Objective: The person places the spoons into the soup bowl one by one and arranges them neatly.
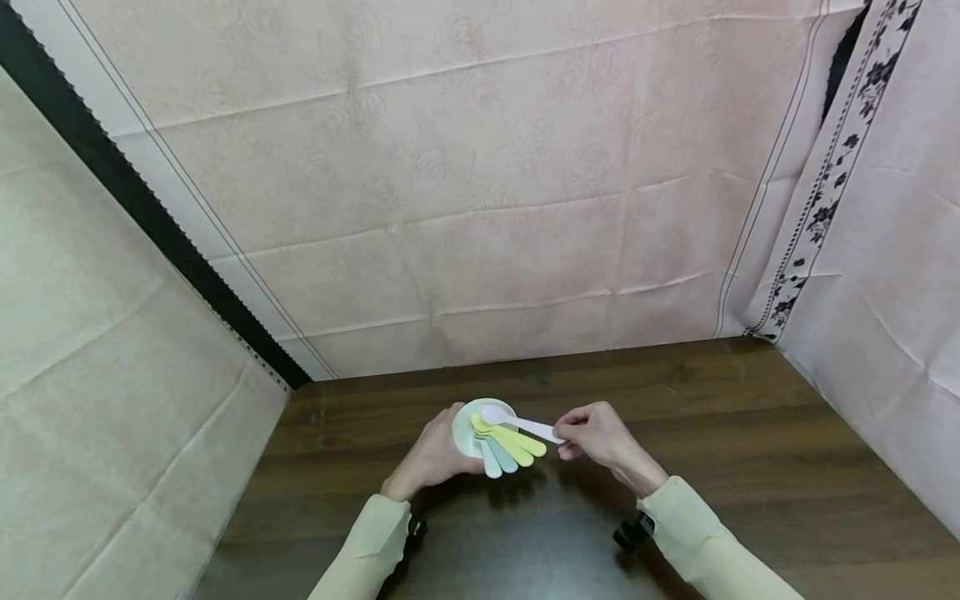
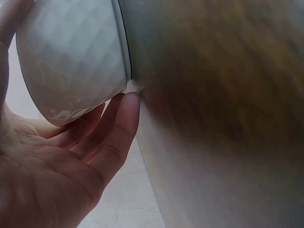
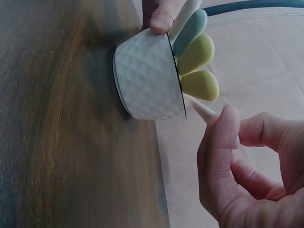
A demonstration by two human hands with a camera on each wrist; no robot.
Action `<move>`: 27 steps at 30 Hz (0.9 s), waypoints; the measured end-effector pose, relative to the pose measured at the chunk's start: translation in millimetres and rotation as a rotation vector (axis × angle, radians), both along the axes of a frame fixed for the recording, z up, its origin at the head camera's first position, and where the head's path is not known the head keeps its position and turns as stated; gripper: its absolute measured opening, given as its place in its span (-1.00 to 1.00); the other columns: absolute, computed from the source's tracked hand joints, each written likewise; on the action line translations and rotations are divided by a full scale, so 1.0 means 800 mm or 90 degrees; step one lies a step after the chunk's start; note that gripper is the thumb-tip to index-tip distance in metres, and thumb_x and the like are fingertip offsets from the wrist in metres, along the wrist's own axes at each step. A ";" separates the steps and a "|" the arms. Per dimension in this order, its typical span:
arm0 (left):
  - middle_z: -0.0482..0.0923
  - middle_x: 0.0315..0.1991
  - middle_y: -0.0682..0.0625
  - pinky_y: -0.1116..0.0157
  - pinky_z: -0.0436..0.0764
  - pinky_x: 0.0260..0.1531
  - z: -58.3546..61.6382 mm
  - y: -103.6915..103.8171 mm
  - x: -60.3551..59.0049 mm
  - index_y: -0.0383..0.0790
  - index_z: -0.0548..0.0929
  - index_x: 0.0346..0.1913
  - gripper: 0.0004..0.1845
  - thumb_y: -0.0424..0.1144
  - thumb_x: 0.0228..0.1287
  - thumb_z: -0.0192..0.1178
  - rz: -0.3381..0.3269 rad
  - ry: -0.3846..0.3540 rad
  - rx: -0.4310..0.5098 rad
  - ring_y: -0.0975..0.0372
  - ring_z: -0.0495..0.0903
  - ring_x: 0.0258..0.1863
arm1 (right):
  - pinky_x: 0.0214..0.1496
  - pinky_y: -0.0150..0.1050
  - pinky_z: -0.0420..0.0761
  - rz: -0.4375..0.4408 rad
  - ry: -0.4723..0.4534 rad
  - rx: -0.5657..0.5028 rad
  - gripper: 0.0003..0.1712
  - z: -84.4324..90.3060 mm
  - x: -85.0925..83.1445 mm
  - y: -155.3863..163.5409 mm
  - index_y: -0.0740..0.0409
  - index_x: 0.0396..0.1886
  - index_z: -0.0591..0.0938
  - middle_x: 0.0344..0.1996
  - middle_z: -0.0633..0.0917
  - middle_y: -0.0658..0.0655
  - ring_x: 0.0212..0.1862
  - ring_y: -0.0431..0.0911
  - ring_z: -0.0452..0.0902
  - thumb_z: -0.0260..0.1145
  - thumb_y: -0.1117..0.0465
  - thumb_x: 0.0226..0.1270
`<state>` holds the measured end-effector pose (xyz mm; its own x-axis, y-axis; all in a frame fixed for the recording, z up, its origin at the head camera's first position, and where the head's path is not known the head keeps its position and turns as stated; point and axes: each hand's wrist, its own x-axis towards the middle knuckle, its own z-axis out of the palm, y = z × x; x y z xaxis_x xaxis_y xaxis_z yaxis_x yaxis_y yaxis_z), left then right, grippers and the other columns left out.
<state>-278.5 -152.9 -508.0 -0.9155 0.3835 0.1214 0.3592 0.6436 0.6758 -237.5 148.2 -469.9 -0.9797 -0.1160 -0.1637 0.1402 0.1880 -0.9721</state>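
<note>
White spoon (image 1: 517, 423) resting in white faceted bowl (image 1: 463, 427), handle outward.

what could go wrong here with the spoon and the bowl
The right hand pinches only the handle tip of the white spoon, so the spoon could slip or twist. Its bowl end rests inside the small white bowl beside four spoons fanned over the rim; levering it could tip the bowl or knock those out, though the left hand steadies it.

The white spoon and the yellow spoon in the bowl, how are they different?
The white spoon is pinched at its handle by the right hand; no hand holds the yellow spoon. The white spoon's handle points right, apart from the fan, while the yellow spoon lies in the fan with the others. Both rest in the white bowl, which the left hand steadies.
</note>
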 end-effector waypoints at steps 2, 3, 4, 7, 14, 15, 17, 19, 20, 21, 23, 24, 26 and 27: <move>0.67 0.14 -0.01 0.17 0.61 0.03 0.001 0.000 0.000 -0.12 0.53 0.39 -0.02 0.05 -0.14 0.76 0.001 -0.001 0.001 0.14 0.63 0.06 | -0.36 -0.33 0.77 0.006 -0.001 -0.004 -0.79 0.000 -0.002 -0.002 0.54 -0.06 0.76 -0.34 0.83 0.33 -0.51 -0.21 0.71 0.38 0.41 0.48; 0.67 0.14 -0.01 0.17 0.61 0.03 0.001 0.001 0.000 -0.12 0.53 0.39 -0.02 0.05 -0.14 0.76 0.000 -0.001 0.002 0.15 0.63 0.06 | -0.36 -0.33 0.77 0.009 -0.002 -0.005 -0.79 0.000 -0.002 -0.003 0.55 -0.05 0.75 -0.34 0.83 0.32 -0.50 -0.21 0.71 0.38 0.41 0.48; 0.67 0.14 -0.01 0.17 0.61 0.03 0.001 0.001 0.000 -0.13 0.53 0.39 -0.02 0.05 -0.14 0.76 0.000 -0.002 0.002 0.15 0.63 0.05 | -0.36 -0.33 0.77 0.011 -0.004 -0.006 -0.79 -0.001 -0.003 -0.003 0.55 -0.05 0.75 -0.34 0.83 0.31 -0.50 -0.21 0.71 0.38 0.41 0.48; 0.67 0.15 -0.01 0.17 0.61 0.03 0.002 0.001 0.000 -0.12 0.53 0.39 -0.02 0.05 -0.13 0.76 0.000 -0.002 0.003 0.15 0.63 0.05 | -0.35 -0.32 0.77 0.014 -0.013 -0.005 -0.79 -0.002 -0.006 -0.006 0.53 -0.06 0.76 -0.35 0.83 0.28 -0.49 -0.20 0.71 0.39 0.40 0.48; 0.67 0.17 -0.03 0.15 0.62 0.05 0.003 0.001 0.000 -0.12 0.53 0.41 -0.02 0.06 -0.12 0.76 -0.002 -0.005 0.015 0.14 0.64 0.07 | -0.30 -0.28 0.79 0.016 -0.021 0.009 -0.81 -0.004 -0.010 -0.008 0.49 -0.07 0.77 -0.35 0.82 0.25 -0.46 -0.19 0.71 0.38 0.39 0.50; 0.67 0.17 -0.03 0.15 0.62 0.04 0.003 0.001 0.000 -0.12 0.53 0.40 -0.02 0.06 -0.12 0.76 -0.002 -0.006 0.017 0.14 0.64 0.07 | -0.30 -0.29 0.79 0.015 -0.022 0.007 -0.81 -0.004 -0.011 -0.009 0.50 -0.07 0.77 -0.35 0.82 0.25 -0.46 -0.19 0.71 0.37 0.39 0.50; 0.68 0.17 -0.03 0.15 0.62 0.04 0.003 0.001 0.000 -0.13 0.53 0.40 -0.03 0.06 -0.12 0.76 -0.003 -0.006 0.019 0.13 0.64 0.07 | -0.31 -0.30 0.78 0.019 -0.023 0.006 -0.80 -0.004 -0.011 -0.010 0.51 -0.07 0.76 -0.35 0.82 0.25 -0.46 -0.20 0.71 0.37 0.39 0.50; 0.68 0.17 -0.04 0.15 0.62 0.03 0.002 0.000 0.000 -0.13 0.53 0.39 -0.03 0.05 -0.12 0.76 -0.004 -0.005 0.019 0.14 0.64 0.06 | -0.33 -0.33 0.77 0.019 -0.025 0.002 -0.79 -0.004 -0.012 -0.012 0.52 -0.07 0.76 -0.36 0.81 0.24 -0.47 -0.20 0.70 0.37 0.40 0.49; 0.68 0.17 -0.04 0.15 0.62 0.03 0.002 0.000 -0.001 -0.13 0.53 0.39 -0.03 0.05 -0.12 0.76 -0.004 -0.005 0.019 0.14 0.64 0.06 | -0.34 -0.34 0.76 0.019 -0.025 -0.001 -0.79 -0.004 -0.012 -0.013 0.52 -0.07 0.76 -0.37 0.81 0.24 -0.47 -0.20 0.70 0.37 0.40 0.48; 0.68 0.17 -0.04 0.15 0.62 0.03 0.002 0.000 -0.001 -0.13 0.53 0.39 -0.03 0.04 -0.12 0.76 -0.003 -0.005 0.019 0.14 0.64 0.07 | -0.34 -0.34 0.76 0.019 -0.026 -0.001 -0.79 -0.004 -0.012 -0.013 0.52 -0.07 0.76 -0.37 0.81 0.24 -0.47 -0.20 0.70 0.37 0.39 0.48; 0.68 0.17 -0.04 0.15 0.63 0.03 0.001 0.000 -0.001 -0.13 0.53 0.39 -0.03 0.04 -0.12 0.76 -0.002 -0.003 0.015 0.13 0.64 0.07 | -0.34 -0.34 0.76 0.018 -0.026 0.000 -0.79 -0.005 -0.012 -0.014 0.51 -0.08 0.76 -0.37 0.81 0.24 -0.47 -0.20 0.70 0.38 0.39 0.47; 0.68 0.17 -0.03 0.15 0.63 0.04 0.001 0.000 -0.001 -0.13 0.53 0.39 -0.03 0.04 -0.12 0.77 -0.002 -0.003 0.015 0.13 0.64 0.07 | -0.34 -0.33 0.76 0.017 -0.027 0.002 -0.80 -0.005 -0.012 -0.014 0.50 -0.08 0.77 -0.36 0.81 0.24 -0.46 -0.19 0.71 0.39 0.38 0.46; 0.67 0.16 -0.03 0.15 0.63 0.04 0.000 0.000 0.000 -0.12 0.53 0.39 -0.03 0.05 -0.11 0.76 -0.002 -0.004 0.013 0.13 0.64 0.07 | -0.33 -0.31 0.76 0.016 -0.029 0.006 -0.80 -0.006 -0.011 -0.015 0.48 -0.09 0.78 -0.36 0.81 0.24 -0.46 -0.18 0.71 0.40 0.37 0.46; 0.67 0.16 -0.03 0.15 0.63 0.04 0.000 0.000 0.001 -0.12 0.53 0.39 -0.03 0.06 -0.10 0.76 -0.002 -0.006 0.012 0.13 0.64 0.07 | -0.32 -0.30 0.77 0.018 -0.028 0.008 -0.80 -0.007 -0.010 -0.015 0.48 -0.09 0.78 -0.36 0.81 0.24 -0.46 -0.18 0.71 0.40 0.37 0.46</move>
